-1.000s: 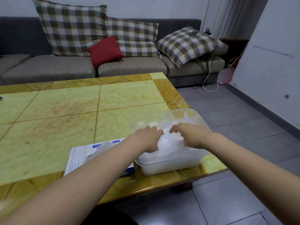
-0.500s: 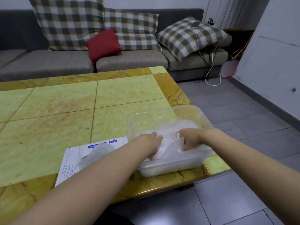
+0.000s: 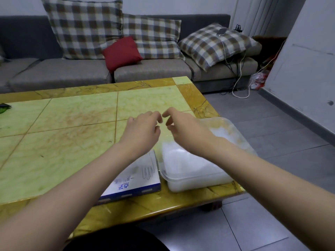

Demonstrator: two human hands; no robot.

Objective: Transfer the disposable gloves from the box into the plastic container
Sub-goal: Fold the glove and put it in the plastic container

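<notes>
Head view: the disposable gloves (image 3: 186,160) lie as a whitish, crumpled heap inside the plastic container (image 3: 195,182), lower right of centre, at the near right corner of the table (image 3: 72,142). They look feather-light, limp and slippery, and are likely to cling and drift. They are best taken by pinching a bunch at the top of the heap, or pressed down with flat fingers. The box (image 3: 139,180) lies flat just left of the container. Both hands hover mid-frame, above the table's surface. The left hand (image 3: 143,127) and right hand (image 3: 183,129) face each other, fingers loosely curled, tips nearly meeting. Neither seems to hold anything, though a clear film would hardly show.
</notes>
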